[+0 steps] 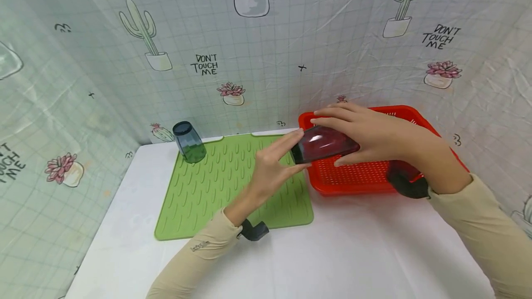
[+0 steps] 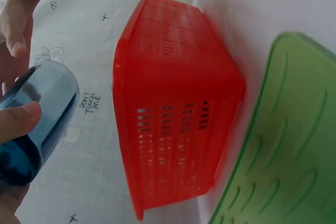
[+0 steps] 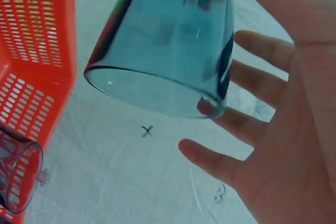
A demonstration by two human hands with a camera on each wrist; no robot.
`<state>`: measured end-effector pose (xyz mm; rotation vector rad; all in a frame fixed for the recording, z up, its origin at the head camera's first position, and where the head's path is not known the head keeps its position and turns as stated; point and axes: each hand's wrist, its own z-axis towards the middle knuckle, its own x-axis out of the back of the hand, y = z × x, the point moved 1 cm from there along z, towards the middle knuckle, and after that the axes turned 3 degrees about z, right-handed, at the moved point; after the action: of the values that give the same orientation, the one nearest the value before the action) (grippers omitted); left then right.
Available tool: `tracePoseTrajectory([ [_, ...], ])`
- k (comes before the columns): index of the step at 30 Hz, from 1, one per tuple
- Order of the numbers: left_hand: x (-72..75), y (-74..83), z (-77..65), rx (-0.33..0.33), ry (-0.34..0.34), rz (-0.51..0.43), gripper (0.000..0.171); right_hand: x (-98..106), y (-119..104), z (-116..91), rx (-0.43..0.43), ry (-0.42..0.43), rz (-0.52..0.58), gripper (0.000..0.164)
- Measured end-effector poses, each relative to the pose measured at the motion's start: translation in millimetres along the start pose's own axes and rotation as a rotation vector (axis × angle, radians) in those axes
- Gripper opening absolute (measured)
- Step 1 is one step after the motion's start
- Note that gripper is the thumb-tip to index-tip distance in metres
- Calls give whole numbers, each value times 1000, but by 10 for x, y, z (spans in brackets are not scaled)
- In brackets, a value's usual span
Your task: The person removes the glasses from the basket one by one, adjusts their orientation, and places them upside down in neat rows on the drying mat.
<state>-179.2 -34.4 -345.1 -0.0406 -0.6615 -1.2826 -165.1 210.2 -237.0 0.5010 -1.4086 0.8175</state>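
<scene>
A bluish drinking glass (image 1: 324, 144) is held on its side over the near left part of the red basket, looking dark red against it. My left hand (image 1: 270, 165) grips the thick base end, thumb on the wall in the left wrist view. Around the rim end, my right hand (image 1: 370, 133) has its fingers loosely extended. In the right wrist view the glass's open rim (image 3: 157, 93) shows, with one fingertip at its edge. Another tinted glass (image 1: 189, 142) stands upside down at the back left corner of the green mat (image 1: 224, 183).
The red perforated basket (image 1: 357, 188) stands right of the mat. Inside it lies another glass (image 3: 18, 174). White tabletop (image 1: 324, 253) stretches along the front. A curtain (image 1: 274, 40) printed with cacti hangs close behind.
</scene>
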Motion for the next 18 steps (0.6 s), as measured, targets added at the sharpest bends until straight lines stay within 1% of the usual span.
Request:
tracePoseTrajectory([
  [2, 22, 12, 8, -79, -21, 76, 67, -28, -4, 36, -2, -15, -56, 86],
  [4, 38, 26, 14, -143, -36, 132, 64, -55, -4, 64, -11, -32, -92, 86],
  [6, 47, 38, 17, -194, -44, 170, 62, -80, -5, 88, -18, -46, -114, 86],
  [8, 51, 47, 16, -229, -51, 195, 61, -100, -11, 103, -26, -57, -121, 87],
  [11, 53, 60, 17, -255, -58, 218, 60, -119, -23, 115, -27, -64, -124, 87],
  [18, 61, 93, 25, -267, -61, 214, 58, -132, -50, 120, -41, -71, -125, 83],
])
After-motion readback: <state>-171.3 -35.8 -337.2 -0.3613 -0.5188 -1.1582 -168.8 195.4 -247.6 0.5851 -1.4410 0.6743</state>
